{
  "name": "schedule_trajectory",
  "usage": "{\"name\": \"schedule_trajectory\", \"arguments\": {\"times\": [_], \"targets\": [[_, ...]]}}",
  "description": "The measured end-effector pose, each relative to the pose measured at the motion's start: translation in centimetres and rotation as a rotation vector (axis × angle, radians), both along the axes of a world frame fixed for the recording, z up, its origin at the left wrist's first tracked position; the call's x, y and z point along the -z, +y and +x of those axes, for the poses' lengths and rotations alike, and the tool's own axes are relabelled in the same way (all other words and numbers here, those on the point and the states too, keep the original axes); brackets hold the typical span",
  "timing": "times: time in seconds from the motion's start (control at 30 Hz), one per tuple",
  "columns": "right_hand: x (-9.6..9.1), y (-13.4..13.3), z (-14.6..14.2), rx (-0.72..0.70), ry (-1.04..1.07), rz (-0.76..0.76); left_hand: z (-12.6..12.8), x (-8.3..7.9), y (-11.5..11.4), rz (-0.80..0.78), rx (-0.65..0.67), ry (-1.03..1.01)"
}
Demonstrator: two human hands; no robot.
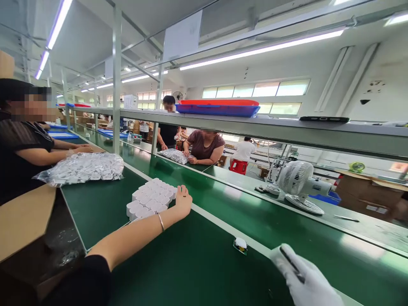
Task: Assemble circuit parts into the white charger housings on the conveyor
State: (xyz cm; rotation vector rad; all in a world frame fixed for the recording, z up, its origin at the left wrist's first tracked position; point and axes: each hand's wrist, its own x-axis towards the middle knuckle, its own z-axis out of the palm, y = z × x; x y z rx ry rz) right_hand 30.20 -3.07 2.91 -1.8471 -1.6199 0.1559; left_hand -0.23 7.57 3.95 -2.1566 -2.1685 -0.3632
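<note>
Rows of rounded white plastic cases (149, 197) stand packed together on the green work surface, left of centre. My bare left hand (184, 202) is at the right end of this block, its fingers curled against an end case; the fingertips are partly hidden. At the lower right, my right hand (304, 276), in a white glove, is closed around a slim dark tool (290, 260) whose kind I cannot make out. Between my hands, a small green circuit board with a white part on it (240, 244) lies by the pale rail.
A clear bag of white parts (91, 168) lies at left beside a seated person, above an open carton (27, 216). Across the green belt (219, 195) are a white fan (298, 182) and another person. A shelf (277, 123) bearing trays (218, 108) and a phone (324, 119) spans overhead.
</note>
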Motion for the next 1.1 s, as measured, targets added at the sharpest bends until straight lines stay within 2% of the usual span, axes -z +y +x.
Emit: {"name": "schedule_trajectory", "arguments": {"times": [0.07, 0.13, 0.3, 0.43, 0.5, 0.63, 0.73, 0.83, 0.9, 1.0, 1.1], "targets": [[-1.5, 2.3, 0.9, 0.146, -0.06, -0.039, 1.3, 0.4, -1.7, -0.038, 0.049, -0.039], [-1.7, 4.4, 1.8, 0.222, -0.1, -0.083, 2.4, 0.9, -3.9, -0.074, 0.113, -0.09], [0.9, 7.4, 3.3, 0.247, -0.198, -0.194, 2.9, 2.8, -8.2, -0.08, 0.285, -0.277], [2.0, 8.0, 1.6, 0.24, -0.365, -0.008, 2.2, 4.8, -8.4, -0.08, 0.29, -0.676], [1.8, 8.0, -0.3, 0.132, -0.391, 0.02, 2.1, 5.5, -7.9, -0.119, 0.254, -0.803], [1.2, 7.5, -4.0, -0.248, -0.333, -0.18, 2.2, 6.2, -7.2, -0.2, 0.217, -0.897], [1.2, 6.5, -5.4, -0.388, -0.36, -0.229, 2.2, 6.3, -7.2, -0.235, 0.224, -0.893], [1.5, 5.1, -5.8, -0.402, -0.306, -0.225, 2.1, 6.3, -7.3, -0.233, 0.232, -0.885], [2.1, 3.8, -6.2, -0.359, -0.237, -0.203, 2.1, 6.3, -7.3, -0.229, 0.225, -0.88], [3.9, 1.5, -7.0, -0.279, -0.171, -0.113, 2.1, 6.2, -7.4, -0.235, 0.213, -0.88], [6.1, -0.5, -8.0, -0.318, -0.193, -0.012, 2.2, 6.0, -7.5, -0.23, 0.223, -0.894]]}}
